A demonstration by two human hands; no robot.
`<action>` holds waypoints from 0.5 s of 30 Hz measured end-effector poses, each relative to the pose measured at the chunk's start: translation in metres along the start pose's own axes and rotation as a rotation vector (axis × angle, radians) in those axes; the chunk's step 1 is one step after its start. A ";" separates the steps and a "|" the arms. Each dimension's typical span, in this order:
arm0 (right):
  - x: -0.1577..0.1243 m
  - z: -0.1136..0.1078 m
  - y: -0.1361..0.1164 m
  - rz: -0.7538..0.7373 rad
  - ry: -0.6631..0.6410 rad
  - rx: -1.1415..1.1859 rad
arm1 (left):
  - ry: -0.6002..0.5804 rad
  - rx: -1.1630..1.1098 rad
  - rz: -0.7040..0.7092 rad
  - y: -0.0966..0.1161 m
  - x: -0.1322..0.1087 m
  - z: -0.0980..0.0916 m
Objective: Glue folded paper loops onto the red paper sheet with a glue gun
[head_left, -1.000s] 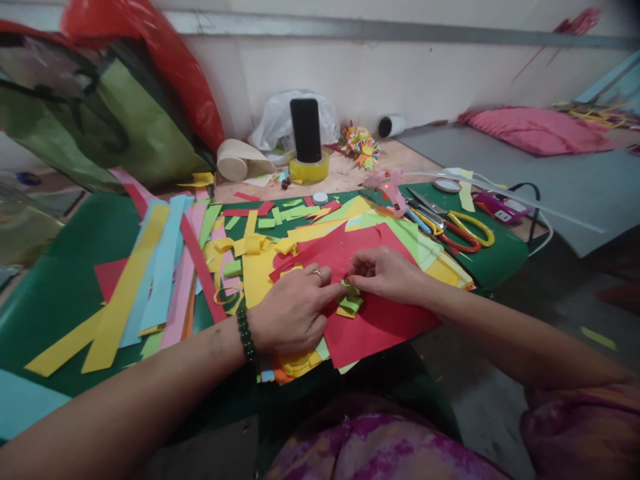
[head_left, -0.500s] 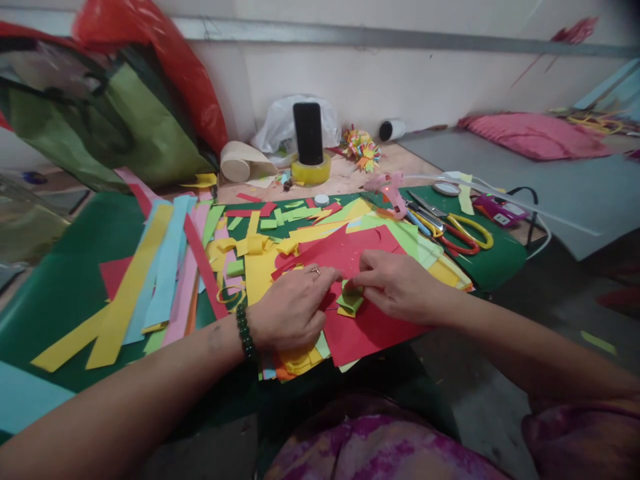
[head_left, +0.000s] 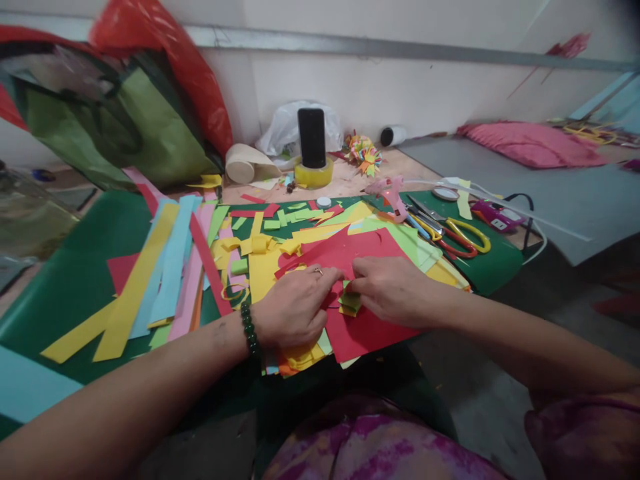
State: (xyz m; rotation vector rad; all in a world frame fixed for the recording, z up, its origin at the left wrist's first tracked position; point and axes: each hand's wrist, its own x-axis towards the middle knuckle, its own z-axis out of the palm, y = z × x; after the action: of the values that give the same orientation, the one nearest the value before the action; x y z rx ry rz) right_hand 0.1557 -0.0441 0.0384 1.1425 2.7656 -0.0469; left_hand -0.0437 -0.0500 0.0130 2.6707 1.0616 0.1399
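Over a red sheet of paper [head_left: 373, 333], both hands work close together. My right hand [head_left: 393, 290] is closed, its fingertips pinching at a small folded green paper piece [head_left: 351, 301] that has a yellow edge under it. Facing it, my left hand [head_left: 297, 303] has its fingers drawn together, the tips at the red paper near the green piece. Whatever lies between those left fingers is hidden. Beneath the red sheet are yellow paper [head_left: 260, 273] and light green sheets [head_left: 420, 243].
Colored paper strips [head_left: 137, 280] lie to the left on the green board [head_left: 60, 267]. A pink glue gun [head_left: 393, 197] and scissors [head_left: 467, 237] lie right. Behind stand a phone [head_left: 311, 139], a tape roll [head_left: 314, 175] and a paper flower ball [head_left: 364, 152].
My right fingers have come slightly lower and closer over the green piece. My left hand stays nearly in place. The whole view has shifted a little.
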 end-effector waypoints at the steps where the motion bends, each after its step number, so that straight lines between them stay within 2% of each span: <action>1: 0.000 -0.001 -0.001 0.006 -0.002 0.009 | 0.000 0.004 -0.001 0.000 0.000 0.000; 9: -0.001 0.003 -0.001 -0.008 0.016 0.055 | 0.007 0.027 0.003 -0.001 -0.002 0.001; 11: -0.006 0.003 0.009 -0.019 0.097 0.121 | 0.005 0.033 0.004 0.000 -0.002 0.001; 15: -0.021 0.003 0.031 0.059 0.349 0.276 | -0.012 0.050 0.006 0.001 -0.003 -0.002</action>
State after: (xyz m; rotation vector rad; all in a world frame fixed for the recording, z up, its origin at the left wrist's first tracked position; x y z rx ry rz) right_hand 0.1923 -0.0369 0.0395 1.4187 3.1008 -0.2526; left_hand -0.0456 -0.0525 0.0153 2.7159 1.0667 0.1003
